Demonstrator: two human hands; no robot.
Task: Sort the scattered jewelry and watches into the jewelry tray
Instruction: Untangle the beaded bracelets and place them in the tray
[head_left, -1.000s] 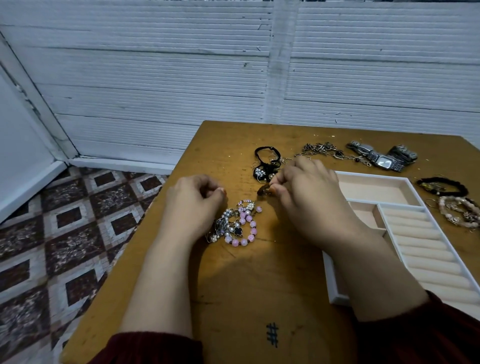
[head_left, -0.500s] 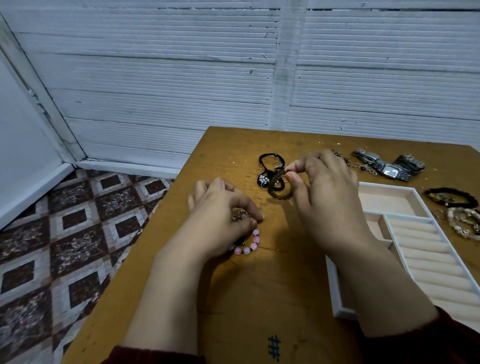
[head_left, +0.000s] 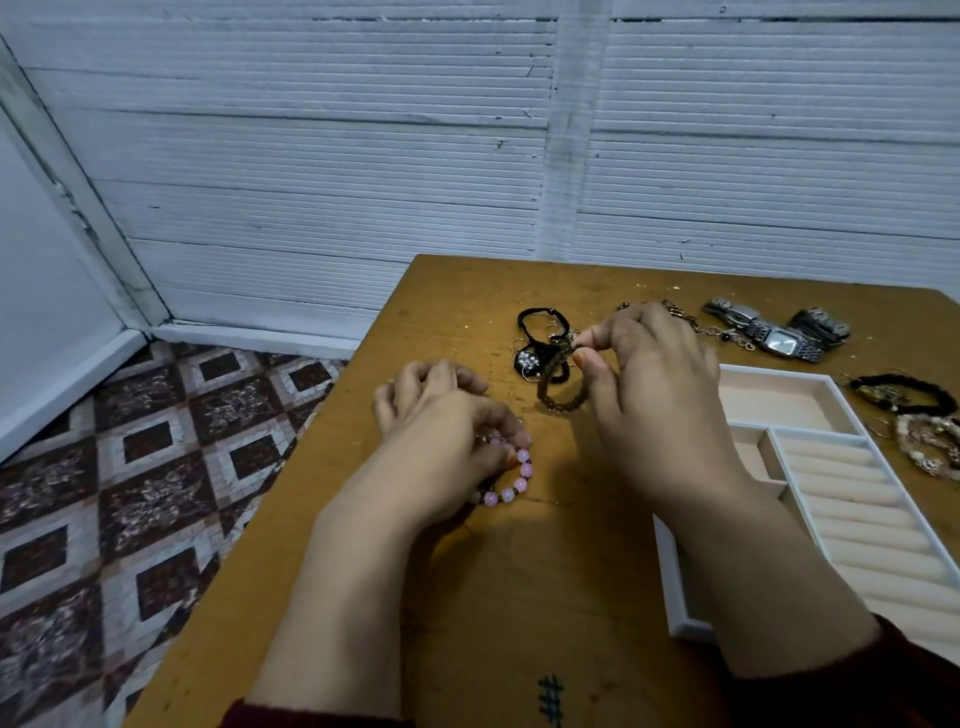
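Note:
My right hand (head_left: 660, 384) pinches a brown beaded bracelet (head_left: 558, 392) between thumb and fingers, lifted just above the wooden table (head_left: 467, 597). My left hand (head_left: 441, 431) lies over a pile of jewelry and its fingers curl on a pink beaded bracelet (head_left: 511, 480), most of it hidden under the palm. The white jewelry tray (head_left: 810, 457) with beige compartments and ring rolls sits to the right, partly behind my right forearm. A black bracelet with sparkly charms (head_left: 537, 338) lies just beyond the brown one.
Silver watches (head_left: 779, 332) and a thin chain (head_left: 701, 325) lie at the table's far right. A black bracelet (head_left: 904, 392) and a pale beaded one (head_left: 930, 441) lie right of the tray. The table's left edge drops to a tiled floor (head_left: 130, 493).
My right hand lifted the brown bracelet off the table. My left hand moved right onto the pink bracelet pile and closed its fingers on it.

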